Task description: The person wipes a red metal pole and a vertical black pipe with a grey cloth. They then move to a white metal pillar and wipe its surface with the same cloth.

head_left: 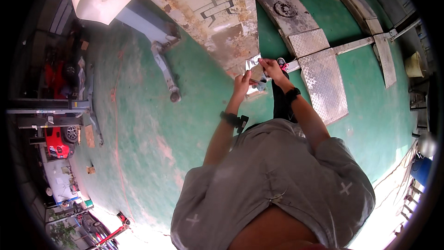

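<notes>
My left hand point(242, 84) and my right hand point(272, 68) are close together in front of me, fingers closed. Between them they grip a small flat brownish piece point(255, 71); its exact kind cannot be made out. A shiny silver sheet point(253, 61), like foil, shows at its upper edge by my right fingertips. Just beyond my hands is the lower end of a tall cream metal column point(222, 37) with rust, peeling paint and a dark drawn diagram. Below my fingers, a grey-blue thing point(262, 84) is partly hidden.
Worn metal ramps point(323, 83) lie to the right, joined by a crossbar point(354, 45). A grey lift arm point(165, 71) reaches over the green floor point(143, 111) on the left. Farther left is a red car point(58, 141). A cream bucket point(415, 65) stands far right.
</notes>
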Motion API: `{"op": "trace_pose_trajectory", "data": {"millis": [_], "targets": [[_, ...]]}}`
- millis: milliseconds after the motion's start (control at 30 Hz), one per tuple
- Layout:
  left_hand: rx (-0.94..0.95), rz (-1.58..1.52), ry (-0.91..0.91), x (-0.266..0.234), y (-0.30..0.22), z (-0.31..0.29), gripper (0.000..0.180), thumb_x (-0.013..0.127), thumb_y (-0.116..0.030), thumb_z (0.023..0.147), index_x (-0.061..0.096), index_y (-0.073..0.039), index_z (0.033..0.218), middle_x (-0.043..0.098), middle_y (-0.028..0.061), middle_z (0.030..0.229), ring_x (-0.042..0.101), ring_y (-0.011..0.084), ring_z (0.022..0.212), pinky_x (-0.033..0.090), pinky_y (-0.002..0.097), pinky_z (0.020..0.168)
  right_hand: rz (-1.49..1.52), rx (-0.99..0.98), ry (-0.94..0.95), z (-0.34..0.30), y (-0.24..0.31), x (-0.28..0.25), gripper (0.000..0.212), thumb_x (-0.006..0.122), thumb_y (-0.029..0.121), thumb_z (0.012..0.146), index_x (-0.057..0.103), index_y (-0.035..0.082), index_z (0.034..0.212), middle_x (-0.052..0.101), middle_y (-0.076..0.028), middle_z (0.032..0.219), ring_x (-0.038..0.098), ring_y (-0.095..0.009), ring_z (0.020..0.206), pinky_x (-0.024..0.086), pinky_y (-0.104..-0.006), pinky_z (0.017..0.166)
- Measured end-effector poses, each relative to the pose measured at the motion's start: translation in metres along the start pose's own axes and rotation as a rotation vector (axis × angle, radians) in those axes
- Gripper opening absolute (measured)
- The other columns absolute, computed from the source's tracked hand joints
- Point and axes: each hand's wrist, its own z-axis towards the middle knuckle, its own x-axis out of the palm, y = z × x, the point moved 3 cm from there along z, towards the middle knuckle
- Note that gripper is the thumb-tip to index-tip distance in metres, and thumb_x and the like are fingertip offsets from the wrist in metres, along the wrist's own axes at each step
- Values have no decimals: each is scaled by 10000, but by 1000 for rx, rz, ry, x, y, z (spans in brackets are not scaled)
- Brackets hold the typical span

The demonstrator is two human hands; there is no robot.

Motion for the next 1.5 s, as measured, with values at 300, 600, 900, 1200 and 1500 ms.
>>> {"op": "trace_pose_trajectory", "data": {"millis": [300, 600, 900, 1200, 1500], "targets": [[50, 148, -26, 6, -6, -5, 495, 502, -402, 882, 577, 86, 861, 624, 123, 715, 630, 194, 572, 510, 274, 537, 29, -256, 64, 4, -2, 0, 323, 504, 247, 913, 534, 93, 631, 419, 79, 563, 329, -19, 509, 255, -208, 464], [-40, -29, -56, 11, -22, -16, 486, 512, -402, 878, 571, 80, 882, 622, 122, 743, 613, 180, 565, 509, 269, 530, 8, -215, -117, -1, -2, 4, 357, 519, 256, 896, 548, 21, 628, 469, 46, 580, 391, -54, 543, 337, -236, 516], [-79, 106, 66, 6, -11, -9, 484, 509, -405, 880, 583, 72, 841, 616, 103, 679, 624, 179, 551, 509, 266, 524, -150, -213, -107, 6, -24, -11, 395, 499, 316, 905, 572, -30, 730, 470, 24, 589, 397, -61, 569, 359, -257, 507], [-90, -2, 82, 6, -22, -12, 461, 518, -390, 879, 568, 58, 784, 594, 108, 660, 641, 209, 606, 511, 268, 539, 124, 30, 65, -5, -7, -4, 553, 436, 488, 893, 595, -38, 956, 600, -38, 866, 545, -123, 796, 430, -267, 750], [-132, -102, 72, 16, -26, -25, 470, 474, -395, 897, 571, 63, 861, 628, 133, 738, 643, 205, 626, 510, 272, 584, 496, 42, 226, -6, -15, 3, 551, 417, 463, 899, 459, -11, 1176, 527, -95, 1161, 473, -200, 1078, 331, -328, 933]]}}
